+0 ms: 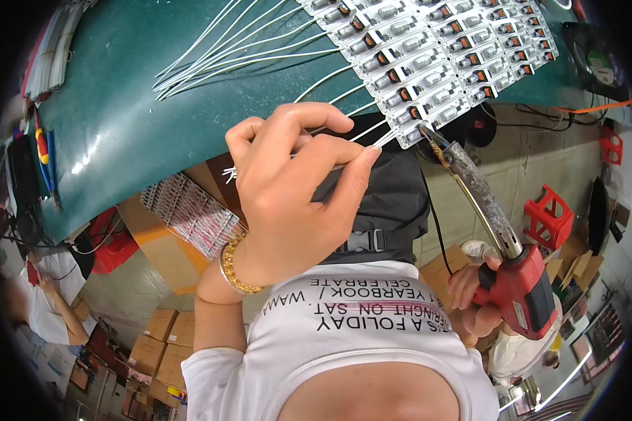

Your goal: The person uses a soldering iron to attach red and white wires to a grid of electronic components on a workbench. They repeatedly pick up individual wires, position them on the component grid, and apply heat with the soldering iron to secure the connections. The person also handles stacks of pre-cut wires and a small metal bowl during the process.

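Note:
Over the near edge of the table, my left hand (291,186) pinches thin white wires (385,139) between thumb and forefinger. Their ends reach the nearest corner of a sheet of small white modules (437,99), each with a grey metallic part and an orange-and-black piece. At the lower right, my right hand (474,291) is wrapped round the red and black handle of a soldering iron (486,203). The iron's dark tip meets that same corner, close beside the wire ends. More white wires (239,59) fan out leftward from the other modules.
A green table (112,133) spans the top. Yellow-and-blue pliers (45,158) and bundled pale strips (53,52) lie left. Below are a carton with stacked sheets (189,214) and a red stool (549,216). A black reel (597,63) stands far right. Another person (56,295) works lower left.

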Available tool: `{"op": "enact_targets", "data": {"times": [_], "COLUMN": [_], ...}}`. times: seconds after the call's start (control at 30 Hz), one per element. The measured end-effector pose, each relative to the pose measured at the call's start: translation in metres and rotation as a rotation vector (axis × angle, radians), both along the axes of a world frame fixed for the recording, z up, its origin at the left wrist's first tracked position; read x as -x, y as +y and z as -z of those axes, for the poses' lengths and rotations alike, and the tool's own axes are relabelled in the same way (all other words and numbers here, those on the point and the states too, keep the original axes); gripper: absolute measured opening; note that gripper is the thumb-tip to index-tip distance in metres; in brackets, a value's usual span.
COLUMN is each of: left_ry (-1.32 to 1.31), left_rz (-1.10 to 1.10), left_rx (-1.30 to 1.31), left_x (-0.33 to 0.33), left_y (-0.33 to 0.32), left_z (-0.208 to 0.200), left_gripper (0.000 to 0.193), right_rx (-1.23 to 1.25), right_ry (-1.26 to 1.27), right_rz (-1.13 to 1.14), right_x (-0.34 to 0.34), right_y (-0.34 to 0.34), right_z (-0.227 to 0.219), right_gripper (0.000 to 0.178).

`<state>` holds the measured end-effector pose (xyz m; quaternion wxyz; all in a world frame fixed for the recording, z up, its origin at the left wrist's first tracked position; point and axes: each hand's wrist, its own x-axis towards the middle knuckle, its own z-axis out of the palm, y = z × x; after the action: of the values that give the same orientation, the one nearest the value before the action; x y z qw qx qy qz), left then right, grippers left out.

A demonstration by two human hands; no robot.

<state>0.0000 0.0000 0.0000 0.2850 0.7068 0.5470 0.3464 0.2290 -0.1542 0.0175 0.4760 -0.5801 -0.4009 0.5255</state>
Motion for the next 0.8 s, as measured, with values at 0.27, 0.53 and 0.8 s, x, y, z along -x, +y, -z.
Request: {"op": "enact_targets", "data": {"times": [0.27, 0.53, 0.8], "left_ry": [0.096, 0.117, 0.140], "left_rz": [0.055, 0.064, 0.049], "left_rx": [-0.142, -0.155, -0.154], "left_x": [-0.002, -0.003, -0.002], "left_y": [0.002, 0.003, 0.000], "left_z": [0.005, 0.006, 0.005], "left_gripper": [0.009, 0.009, 0.008], "right_rx": [-0.033, -0.051, -0.089], "right_ry": [0.013, 0.005, 0.009], "right_rz": [-0.003, 0.000, -0.002], "right_x": [0.000, 0.000, -0.001], "right_y": [-0.006, -0.007, -0.006], "right_z": [0.003, 0.005, 0.013], "right_gripper": [0.084, 0.082, 0.080]}}
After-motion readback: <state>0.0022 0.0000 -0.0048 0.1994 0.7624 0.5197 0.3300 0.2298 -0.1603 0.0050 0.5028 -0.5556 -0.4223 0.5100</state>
